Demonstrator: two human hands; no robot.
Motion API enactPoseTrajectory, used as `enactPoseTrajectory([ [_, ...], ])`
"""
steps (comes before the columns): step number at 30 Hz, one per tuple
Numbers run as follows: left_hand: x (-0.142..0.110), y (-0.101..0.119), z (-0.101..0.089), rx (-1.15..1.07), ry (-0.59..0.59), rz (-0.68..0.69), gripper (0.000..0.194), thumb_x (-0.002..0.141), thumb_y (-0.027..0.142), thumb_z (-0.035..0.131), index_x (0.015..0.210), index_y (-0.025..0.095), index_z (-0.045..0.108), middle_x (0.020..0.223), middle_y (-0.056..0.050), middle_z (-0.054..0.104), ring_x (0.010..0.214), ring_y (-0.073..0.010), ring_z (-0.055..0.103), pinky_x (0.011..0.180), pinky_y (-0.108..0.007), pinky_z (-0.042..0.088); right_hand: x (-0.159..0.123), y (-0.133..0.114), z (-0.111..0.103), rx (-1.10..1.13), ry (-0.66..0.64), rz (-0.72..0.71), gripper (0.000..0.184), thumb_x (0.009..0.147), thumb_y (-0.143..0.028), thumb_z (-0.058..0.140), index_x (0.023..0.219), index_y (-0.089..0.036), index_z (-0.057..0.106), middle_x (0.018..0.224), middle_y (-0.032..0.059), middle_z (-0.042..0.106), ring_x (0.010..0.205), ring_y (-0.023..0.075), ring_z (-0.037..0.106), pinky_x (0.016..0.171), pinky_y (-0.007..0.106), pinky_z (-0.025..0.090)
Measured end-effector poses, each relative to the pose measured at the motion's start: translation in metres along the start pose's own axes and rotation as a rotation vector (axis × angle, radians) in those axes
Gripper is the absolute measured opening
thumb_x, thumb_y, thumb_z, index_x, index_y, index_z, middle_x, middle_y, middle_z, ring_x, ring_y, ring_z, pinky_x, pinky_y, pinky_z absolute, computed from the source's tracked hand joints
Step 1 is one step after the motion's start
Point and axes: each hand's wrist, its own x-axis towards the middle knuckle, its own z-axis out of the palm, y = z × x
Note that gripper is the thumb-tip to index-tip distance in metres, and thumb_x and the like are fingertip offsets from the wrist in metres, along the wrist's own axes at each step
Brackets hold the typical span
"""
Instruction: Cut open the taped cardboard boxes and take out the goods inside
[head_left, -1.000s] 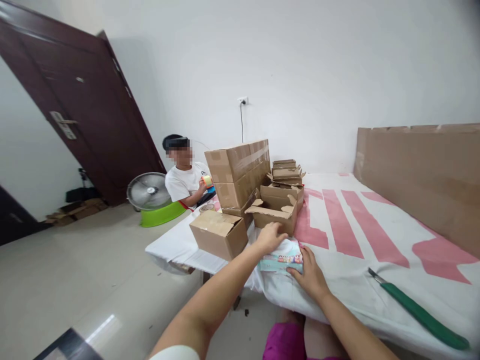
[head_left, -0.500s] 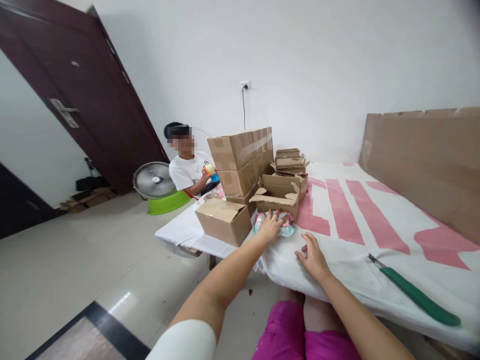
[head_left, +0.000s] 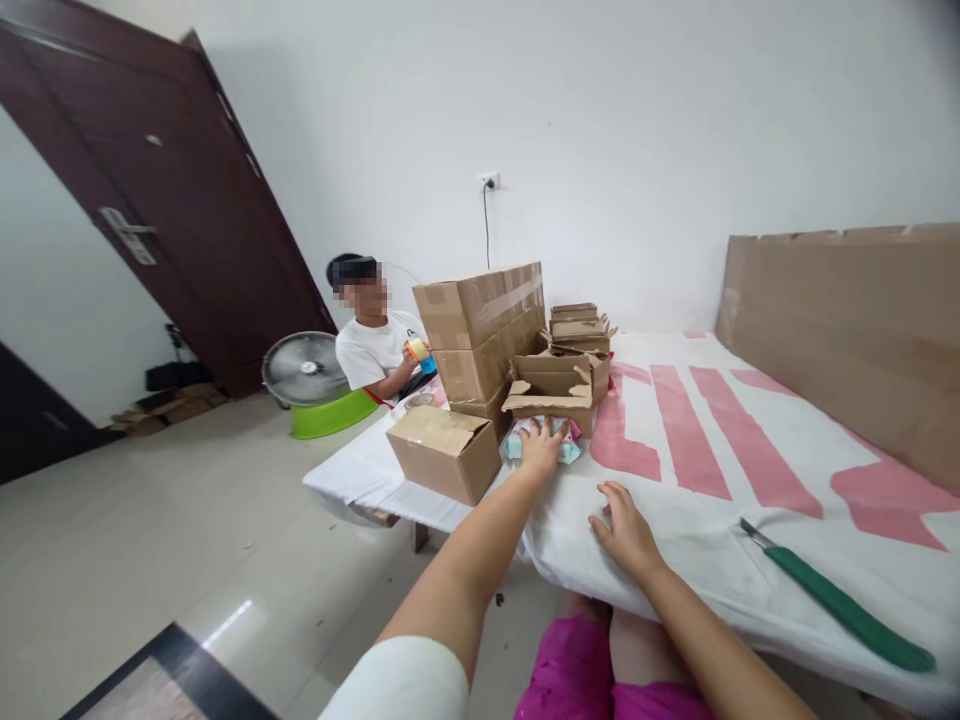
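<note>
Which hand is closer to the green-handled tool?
Right. The right hand is left of the green-handled tool, apart; the left hand is farther left, on the packet.

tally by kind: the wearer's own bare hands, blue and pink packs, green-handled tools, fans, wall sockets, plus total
Bare hands: 2 (left hand, right hand)
Pale blue and pink pack: 1
Long green-handled tool with metal tip: 1
Round grey fan: 1
White wall socket: 1
Total: 6
</note>
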Motion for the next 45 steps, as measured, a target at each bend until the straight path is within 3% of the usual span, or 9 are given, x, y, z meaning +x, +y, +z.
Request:
enactPoseTrajectory([
  [10, -0.019, 0.002, 0.009, -0.039, 0.095, -0.039, 0.067, 0.082, 0.009, 0.047, 0.147, 0.021, 0.032, 0.158, -0.017, 0.016, 0.146, -0.0351, 0.014, 0.113, -0.059, 0.016, 0.004, -0.004, -0.007, -0.013, -0.039, -0.013, 0.034, 0.078, -0.020, 0.052, 0.111, -0.018, 0.058, 0.121, 0.0126, 0.056, 0.078, 0.0177, 0.065, 0.084, 0.038, 0.054],
  [16, -0.072, -0.042, -0.063, -0.153, 0.395, 0.328, 0.050, 0.085, 0.026, 0.054, 0.134, 0.025, 0.048, 0.151, -0.009, 0.036, 0.145, -0.0270, 0.022, 0.117, -0.050, 0.016, 0.002, -0.004, -0.009, -0.020, -0.109, 0.009, 0.033, 0.079, -0.024, 0.051, 0.111, -0.018, 0.058, 0.121, 0.0109, 0.054, 0.091, 0.0192, 0.064, 0.088, 0.037, 0.051],
  [18, -0.075, -0.082, -0.099, -0.226, 0.504, 0.152, 0.045, 0.084, 0.028, 0.056, 0.128, 0.022, 0.051, 0.146, -0.010, 0.043, 0.142, -0.0247, 0.028, 0.118, -0.044, 0.018, 0.003, -0.005, -0.011, -0.040, -0.142, 0.021, 0.034, 0.080, -0.024, 0.050, 0.113, -0.018, 0.058, 0.121, 0.0103, 0.055, 0.095, 0.0195, 0.063, 0.089, 0.036, 0.050],
  [22, -0.069, -0.164, -0.141, -0.422, 0.522, -0.632, 0.058, 0.081, 0.029, 0.056, 0.134, 0.013, 0.041, 0.145, -0.017, 0.041, 0.139, -0.0285, 0.033, 0.113, -0.043, 0.027, 0.005, -0.016, -0.017, -0.088, -0.229, -0.014, 0.042, 0.082, -0.031, 0.053, 0.122, -0.018, 0.058, 0.130, 0.0124, 0.054, 0.117, 0.0247, 0.053, 0.101, 0.039, 0.041],
  [26, -0.079, -0.189, -0.131, -0.520, 0.349, -0.767, 0.059, 0.075, 0.037, 0.062, 0.124, 0.006, 0.050, 0.122, -0.023, 0.060, 0.116, -0.0367, 0.056, 0.094, -0.047, 0.046, -0.010, -0.039, -0.021, -0.192, -0.488, -0.133, 0.070, 0.073, -0.051, 0.067, 0.136, -0.027, 0.050, 0.151, 0.0086, 0.037, 0.140, 0.0368, 0.025, 0.112, 0.055, 0.020],
  [32, -0.109, -0.143, -0.101, -0.608, 0.181, -0.613, 0.062, 0.075, 0.050, 0.061, 0.124, 0.014, 0.052, 0.123, -0.016, 0.062, 0.114, -0.0321, 0.058, 0.097, -0.042, 0.045, -0.063, -0.048, -0.054, -0.217, -0.680, -0.293, 0.077, 0.071, -0.041, 0.072, 0.142, -0.031, 0.043, 0.154, 0.0082, 0.034, 0.142, 0.0340, 0.024, 0.114, 0.054, 0.016],
  [35, -0.120, -0.098, -0.091, -0.660, 0.132, -0.429, 0.065, 0.076, 0.054, 0.060, 0.127, 0.015, 0.050, 0.127, -0.015, 0.060, 0.118, -0.0313, 0.055, 0.101, -0.043, 0.042, -0.074, -0.034, -0.085, -0.062, -0.447, -0.144, 0.067, 0.079, -0.051, 0.063, 0.139, -0.024, 0.047, 0.142, 0.0129, 0.049, 0.132, 0.0305, 0.042, 0.111, 0.049, 0.030],
  [39, -0.134, -0.019, -0.079, -0.737, 0.114, -0.091, 0.067, 0.083, 0.053, 0.052, 0.137, 0.014, 0.041, 0.139, -0.016, 0.049, 0.129, -0.0301, 0.046, 0.108, -0.045, 0.035, -0.075, -0.016, -0.121, 0.096, -0.080, 0.094, 0.085, 0.082, -0.057, 0.056, 0.150, -0.021, 0.020, 0.151, 0.0165, 0.034, 0.135, 0.0300, 0.038, 0.109, 0.050, 0.034],
  [45, -0.144, 0.043, -0.062, -0.800, 0.154, 0.118, 0.054, 0.092, 0.045, 0.044, 0.138, 0.018, 0.037, 0.130, -0.015, 0.053, 0.121, -0.0291, 0.051, 0.101, -0.047, 0.040, -0.098, 0.005, -0.147, 0.019, -0.002, 0.136, 0.063, 0.090, -0.051, 0.043, 0.142, -0.019, 0.031, 0.141, 0.0161, 0.047, 0.130, 0.0274, 0.045, 0.108, 0.048, 0.036],
])
